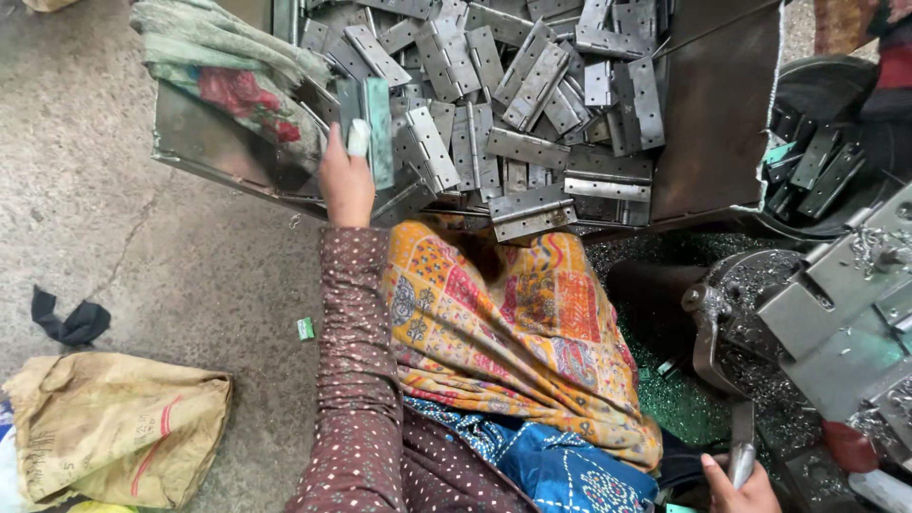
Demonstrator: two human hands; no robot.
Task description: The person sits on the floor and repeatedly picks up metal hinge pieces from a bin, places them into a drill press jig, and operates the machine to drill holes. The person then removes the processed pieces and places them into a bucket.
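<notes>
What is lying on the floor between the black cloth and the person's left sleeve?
In the head view, between the black cloth and the left sleeve, a small green piece lies on otherwise bare concrete floor.

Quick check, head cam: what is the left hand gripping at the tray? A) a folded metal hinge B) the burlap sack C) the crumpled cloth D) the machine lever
A: the left hand is closed around a folded metal hinge lifted from the pile of hinges in the tray; the right hand is the one on the machine lever.
</notes>
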